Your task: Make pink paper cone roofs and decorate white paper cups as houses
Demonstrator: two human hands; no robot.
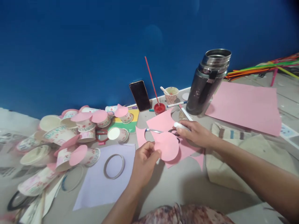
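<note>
My left hand pinches the edge of a round pink paper disc between thumb and fingers. Just to its right, my right hand is closed around a short white tube with a rounded end; whether it is glue or a marker is unclear. Beneath the disc lie pink paper scraps with curved cutouts. A pair of scissors rests on the scraps, its dark handles partly hidden by the disc and my right hand.
Paper cups with pink discs crowd the left. A tape roll lies on lilac paper. At the back stand a phone, a red paint pot, a paper cup and a dark flask. Pink sheet lies right.
</note>
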